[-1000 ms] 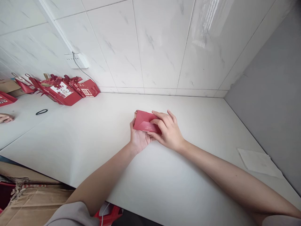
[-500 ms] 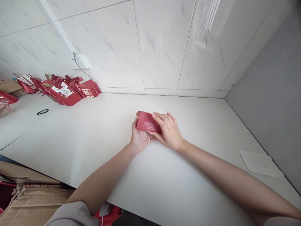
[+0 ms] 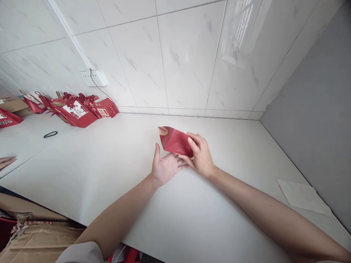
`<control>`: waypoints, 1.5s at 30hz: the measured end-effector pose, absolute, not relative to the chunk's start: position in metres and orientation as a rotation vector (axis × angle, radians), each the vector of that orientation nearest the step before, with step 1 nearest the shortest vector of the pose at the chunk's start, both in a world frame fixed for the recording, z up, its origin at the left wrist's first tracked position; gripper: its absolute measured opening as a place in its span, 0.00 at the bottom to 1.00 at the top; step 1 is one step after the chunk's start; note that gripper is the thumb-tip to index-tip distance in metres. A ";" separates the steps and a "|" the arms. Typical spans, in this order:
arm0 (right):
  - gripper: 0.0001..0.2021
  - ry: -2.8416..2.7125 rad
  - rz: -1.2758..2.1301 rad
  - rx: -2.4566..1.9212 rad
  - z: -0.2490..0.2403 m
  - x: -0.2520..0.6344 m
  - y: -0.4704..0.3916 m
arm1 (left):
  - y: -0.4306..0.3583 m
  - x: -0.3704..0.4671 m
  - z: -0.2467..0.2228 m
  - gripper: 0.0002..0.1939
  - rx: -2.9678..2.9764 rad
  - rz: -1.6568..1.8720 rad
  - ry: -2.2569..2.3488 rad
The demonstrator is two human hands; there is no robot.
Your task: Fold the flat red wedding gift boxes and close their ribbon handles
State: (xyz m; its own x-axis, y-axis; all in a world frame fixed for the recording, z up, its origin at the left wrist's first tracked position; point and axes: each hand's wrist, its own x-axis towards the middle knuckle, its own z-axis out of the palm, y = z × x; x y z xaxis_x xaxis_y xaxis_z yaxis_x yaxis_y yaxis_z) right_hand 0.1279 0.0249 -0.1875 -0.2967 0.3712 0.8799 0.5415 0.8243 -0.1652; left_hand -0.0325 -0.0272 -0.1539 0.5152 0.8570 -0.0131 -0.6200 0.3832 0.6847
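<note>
A small red folded-paper box [image 3: 178, 141] with faint pale lettering is held over the white table, its left end standing open as a flap with a tan patch. My right hand [image 3: 202, 154] grips the box's right end, thumb below and fingers over the top. Just under it lies my left hand [image 3: 165, 169], palm up and open, thumb raised apart from the box. Its fingertips reach beneath the box's lower edge near my right thumb; whether they touch it I cannot tell.
Several red gift bags [image 3: 79, 111] stand along the tiled wall at the left, near a black loop [image 3: 50, 134]. Another person's hand [image 3: 7, 162] shows at the left edge. A white sheet [image 3: 303, 196] lies at the right; a cardboard box [image 3: 41, 237] sits below the table.
My left hand has let go of the box's left end and opened below it. That end now shows its flap. The other person's hand has moved nearer along the left edge.
</note>
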 end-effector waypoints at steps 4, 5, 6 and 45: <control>0.45 -1.906 -0.096 -0.686 -0.190 0.133 0.032 | -0.023 -0.037 -0.158 0.49 0.723 1.005 0.446; 0.46 -1.922 -0.104 -0.679 -0.191 0.134 0.033 | -0.023 -0.038 -0.159 0.49 0.739 1.019 0.454; 0.48 -1.940 -0.121 -0.674 -0.193 0.135 0.034 | -0.022 -0.038 -0.159 0.49 0.760 1.027 0.457; 0.50 -2.127 0.812 -0.780 -0.206 0.136 0.037 | -0.001 -0.069 -0.183 0.50 1.899 0.940 0.934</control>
